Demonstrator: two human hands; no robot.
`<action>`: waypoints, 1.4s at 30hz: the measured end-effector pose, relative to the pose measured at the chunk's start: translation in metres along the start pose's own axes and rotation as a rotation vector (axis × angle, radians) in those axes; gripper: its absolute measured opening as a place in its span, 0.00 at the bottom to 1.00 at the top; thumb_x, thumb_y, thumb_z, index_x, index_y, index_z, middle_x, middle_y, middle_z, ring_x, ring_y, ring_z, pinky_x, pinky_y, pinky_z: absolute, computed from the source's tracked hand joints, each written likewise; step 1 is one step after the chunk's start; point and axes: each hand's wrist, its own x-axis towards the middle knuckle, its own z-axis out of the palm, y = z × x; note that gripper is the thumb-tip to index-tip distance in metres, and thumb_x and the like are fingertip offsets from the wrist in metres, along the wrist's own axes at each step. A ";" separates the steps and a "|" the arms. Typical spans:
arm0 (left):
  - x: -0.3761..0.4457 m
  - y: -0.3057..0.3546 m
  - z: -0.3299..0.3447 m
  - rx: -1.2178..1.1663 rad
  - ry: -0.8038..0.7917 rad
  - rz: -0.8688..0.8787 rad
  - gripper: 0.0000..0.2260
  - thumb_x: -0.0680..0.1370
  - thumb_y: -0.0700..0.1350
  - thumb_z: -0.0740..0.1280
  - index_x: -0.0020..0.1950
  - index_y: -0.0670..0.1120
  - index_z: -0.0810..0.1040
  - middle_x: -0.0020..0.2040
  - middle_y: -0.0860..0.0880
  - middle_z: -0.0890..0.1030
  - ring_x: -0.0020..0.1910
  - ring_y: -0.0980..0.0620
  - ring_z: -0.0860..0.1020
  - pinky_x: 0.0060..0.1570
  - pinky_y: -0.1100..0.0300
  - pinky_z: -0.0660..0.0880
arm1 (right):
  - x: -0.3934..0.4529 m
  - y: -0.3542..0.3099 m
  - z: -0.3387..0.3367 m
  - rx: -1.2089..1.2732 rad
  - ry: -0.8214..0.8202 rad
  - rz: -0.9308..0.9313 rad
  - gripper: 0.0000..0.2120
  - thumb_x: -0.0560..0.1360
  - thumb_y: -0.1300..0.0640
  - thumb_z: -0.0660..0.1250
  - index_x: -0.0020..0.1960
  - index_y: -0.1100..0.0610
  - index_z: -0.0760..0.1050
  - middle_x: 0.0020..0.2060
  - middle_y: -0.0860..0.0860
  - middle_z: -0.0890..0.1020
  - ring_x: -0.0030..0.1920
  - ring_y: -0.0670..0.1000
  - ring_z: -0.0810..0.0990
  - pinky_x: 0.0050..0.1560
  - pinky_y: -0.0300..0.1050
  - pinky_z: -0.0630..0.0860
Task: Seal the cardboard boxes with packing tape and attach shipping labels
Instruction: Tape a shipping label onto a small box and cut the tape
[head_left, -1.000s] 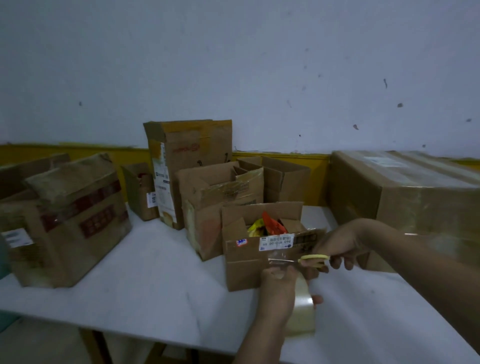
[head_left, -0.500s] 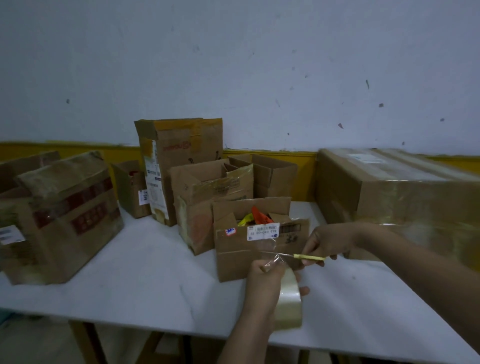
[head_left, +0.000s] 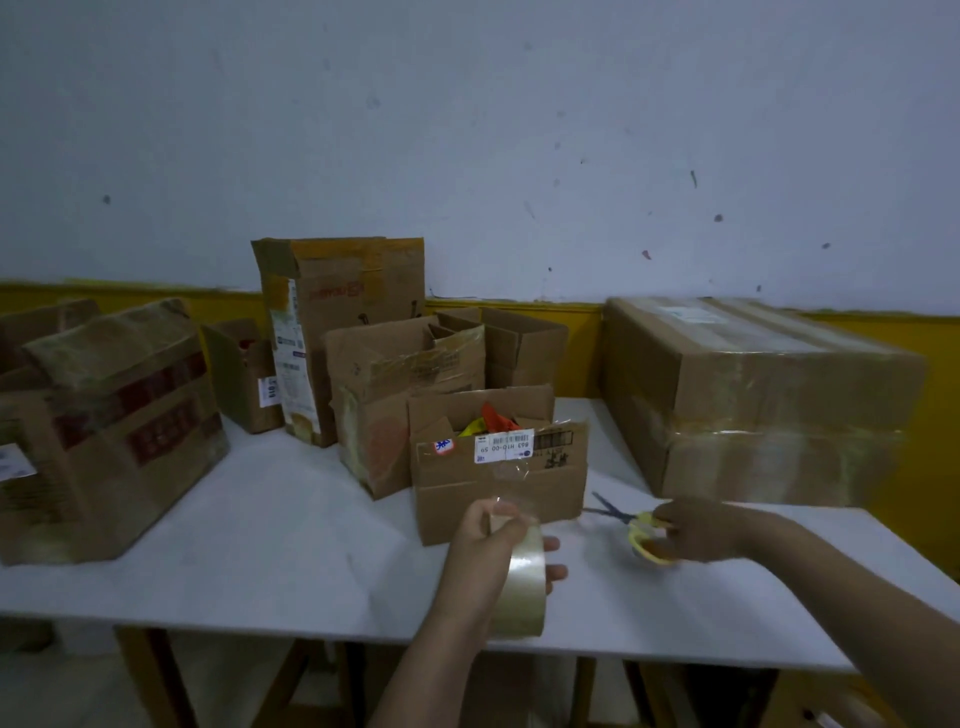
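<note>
A small open cardboard box (head_left: 467, 499) stands in the middle of the white table (head_left: 260, 545), with a white barcode label (head_left: 504, 446) on its front flap and red and yellow items inside. A strip of clear tape hangs on its front. My left hand (head_left: 483, 551) grips a roll of clear packing tape (head_left: 524, 582) just in front of the box. To the right, my right hand (head_left: 696, 530) holds yellow-handled scissors (head_left: 636, 527) low over the table, blades pointing left toward the box.
A large taped box (head_left: 753, 395) fills the right rear. A tall box (head_left: 332, 322) and several smaller open boxes (head_left: 395, 384) stand behind the small one. A taped box with red print (head_left: 104, 431) sits at the left. The table's front edge is close below my hands.
The scissors have left the tape strip and moved right and down toward the table. The tape now hangs free on the box front, and my left hand has drawn the roll back.
</note>
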 end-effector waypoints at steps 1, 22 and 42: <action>-0.001 -0.001 0.000 0.003 -0.010 0.006 0.07 0.83 0.42 0.64 0.60 0.48 0.72 0.45 0.41 0.86 0.41 0.38 0.85 0.40 0.52 0.80 | 0.008 0.005 0.015 -0.048 0.112 0.044 0.30 0.70 0.28 0.63 0.58 0.51 0.73 0.50 0.47 0.78 0.47 0.47 0.80 0.43 0.37 0.74; -0.020 0.001 -0.036 0.156 -0.087 -0.008 0.22 0.81 0.41 0.65 0.72 0.53 0.61 0.52 0.38 0.85 0.41 0.39 0.85 0.39 0.52 0.81 | -0.027 -0.161 0.039 0.315 0.473 -0.306 0.07 0.76 0.52 0.71 0.41 0.53 0.80 0.33 0.45 0.79 0.34 0.41 0.76 0.37 0.34 0.71; -0.033 -0.087 -0.055 0.667 0.369 -0.018 0.35 0.84 0.56 0.58 0.82 0.53 0.39 0.59 0.42 0.80 0.51 0.46 0.79 0.47 0.57 0.75 | 0.008 -0.168 0.113 0.268 0.384 -0.349 0.08 0.73 0.54 0.74 0.40 0.59 0.84 0.39 0.50 0.85 0.41 0.47 0.81 0.48 0.45 0.77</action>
